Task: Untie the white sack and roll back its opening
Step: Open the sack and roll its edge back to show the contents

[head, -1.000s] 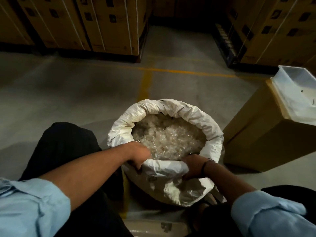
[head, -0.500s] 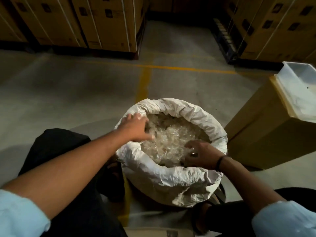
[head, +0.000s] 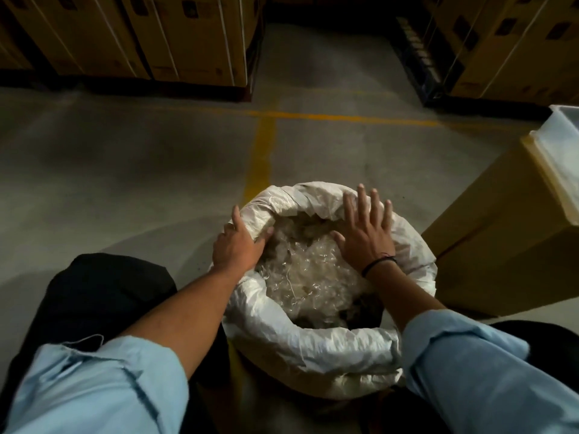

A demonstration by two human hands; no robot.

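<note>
- The white sack (head: 316,364) stands upright on the concrete floor (head: 125,170), low in the middle of the view, between the person's knees in dark trousers (head: 94,296).
- Its mouth is untied and open. The rolled rim (head: 416,245) forms a thick collar all the way round, and clear plastic scraps (head: 300,274) fill the sack close up to it.
- The left hand (head: 238,249) holds the collar at its far-left part. The thumb lies inside against the scraps, the fingers wrap the outside, and the forefinger points up along the cloth.
- The right hand (head: 366,236) is spread wide and flat, palm down, over the far-right part of the mouth. Its fingertips reach the far collar and it holds nothing.
- Whether that palm presses on the scraps or hangs just above them cannot be told.
- A dark band (head: 377,264) circles the right wrist.
- Both forearms reach in from the near edge of the view, out of pushed-up light blue sleeves (head: 94,386).
- On the right a tall cardboard box (head: 501,261) stands just beside the sack, with only a narrow strip of floor between them. A white plastic tray (head: 564,158) sits on top of the box at the frame's edge.
- To the left of the sack and beyond it the floor lies open, crossed by yellow painted lines (head: 260,158).
- Strapped cartons (head: 141,36) are stacked at the far left and more at the far right. Both stacks are well apart from the sack, with an aisle running between them.
</note>
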